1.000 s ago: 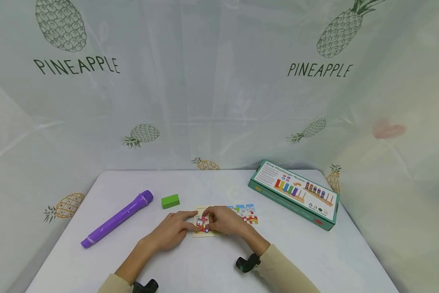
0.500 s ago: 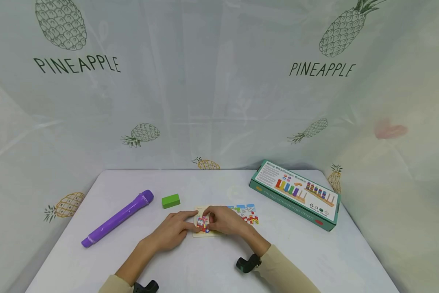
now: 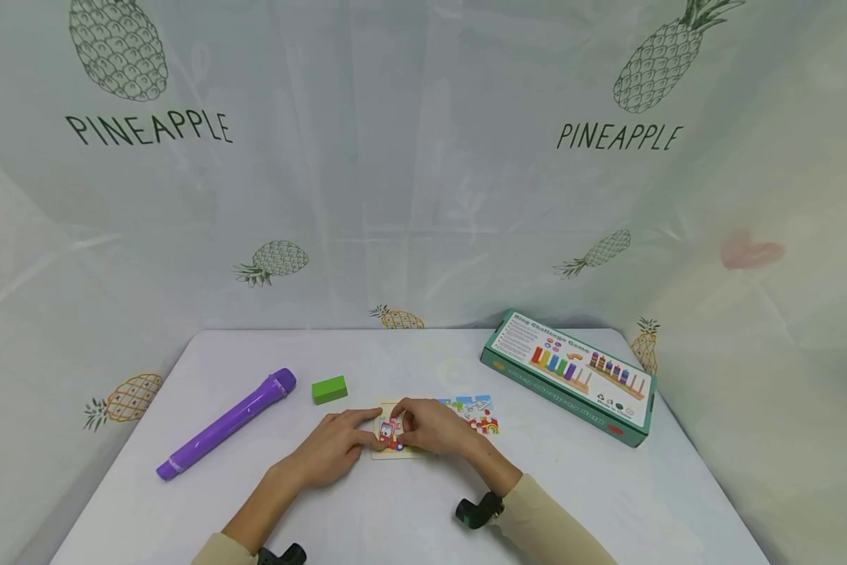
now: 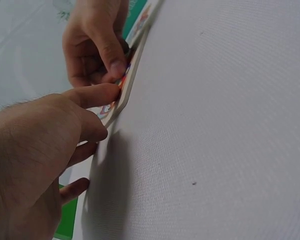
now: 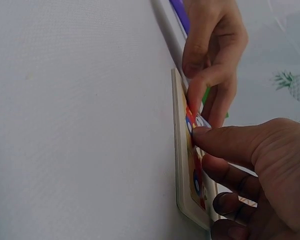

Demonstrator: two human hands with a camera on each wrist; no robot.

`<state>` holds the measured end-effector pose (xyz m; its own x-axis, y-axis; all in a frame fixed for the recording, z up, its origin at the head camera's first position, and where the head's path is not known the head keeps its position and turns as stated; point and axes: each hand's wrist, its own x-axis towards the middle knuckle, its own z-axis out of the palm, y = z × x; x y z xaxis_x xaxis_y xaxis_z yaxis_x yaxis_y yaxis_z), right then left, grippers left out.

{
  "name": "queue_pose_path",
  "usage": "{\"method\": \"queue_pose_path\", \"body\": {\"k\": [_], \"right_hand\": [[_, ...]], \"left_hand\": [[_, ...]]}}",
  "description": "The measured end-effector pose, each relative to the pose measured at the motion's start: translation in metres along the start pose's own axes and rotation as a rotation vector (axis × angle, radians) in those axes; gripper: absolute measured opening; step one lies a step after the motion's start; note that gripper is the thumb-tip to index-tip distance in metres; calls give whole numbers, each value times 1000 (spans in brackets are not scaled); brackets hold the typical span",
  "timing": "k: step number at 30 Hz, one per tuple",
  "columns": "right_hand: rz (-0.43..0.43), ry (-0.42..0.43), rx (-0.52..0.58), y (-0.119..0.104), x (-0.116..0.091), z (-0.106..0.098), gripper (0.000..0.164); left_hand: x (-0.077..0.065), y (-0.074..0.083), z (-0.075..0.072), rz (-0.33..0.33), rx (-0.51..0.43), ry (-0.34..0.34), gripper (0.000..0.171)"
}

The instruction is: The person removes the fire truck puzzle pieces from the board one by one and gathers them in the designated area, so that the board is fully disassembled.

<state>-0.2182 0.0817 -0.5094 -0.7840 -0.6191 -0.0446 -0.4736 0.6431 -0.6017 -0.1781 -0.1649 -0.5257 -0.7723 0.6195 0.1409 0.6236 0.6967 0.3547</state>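
A small wooden jigsaw puzzle tray (image 3: 379,454) lies flat in the middle of the white table, with a red vehicle picture piece (image 3: 388,431) at its left part. My left hand (image 3: 329,449) comes in from the left, its thumb pressing on the picture and its index finger stretched to the tray's upper left edge. My right hand (image 3: 433,426) covers the tray's right part, with curled index finger and thumb pinching at the picture piece. In the right wrist view the thumb (image 5: 225,141) lies on the coloured pieces inside the pale tray rim (image 5: 180,175).
Joined jigsaw pieces (image 3: 476,405) show beyond my right hand. A green block (image 3: 329,389) and a purple microphone-shaped tube (image 3: 227,424) lie to the left. At the back right sits a green Ring Challenge Game box (image 3: 567,377). A pineapple-print curtain (image 3: 409,188) hangs behind the table.
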Motion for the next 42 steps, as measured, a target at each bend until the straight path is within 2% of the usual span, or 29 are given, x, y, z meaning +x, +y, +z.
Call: {"method": "queue_pose_path", "body": {"k": [13, 19, 31, 37, 42], "right_hand": [[-5, 5, 28, -2, -1, -1, 31], [-40, 19, 53, -4, 0, 0, 22], [-8, 57, 88, -7, 1, -2, 3], [0, 30, 114, -8, 1, -1, 3], [-11, 47, 74, -9, 1, -1, 7]], "left_hand": [[-1, 3, -1, -13, -2, -1, 39], [0, 4, -1, -8, 7, 16, 38], [0, 4, -2, -3, 17, 9, 39], [-1, 4, -1, 7, 27, 18, 39], [1, 6, -1, -9, 33, 8, 40]]}}
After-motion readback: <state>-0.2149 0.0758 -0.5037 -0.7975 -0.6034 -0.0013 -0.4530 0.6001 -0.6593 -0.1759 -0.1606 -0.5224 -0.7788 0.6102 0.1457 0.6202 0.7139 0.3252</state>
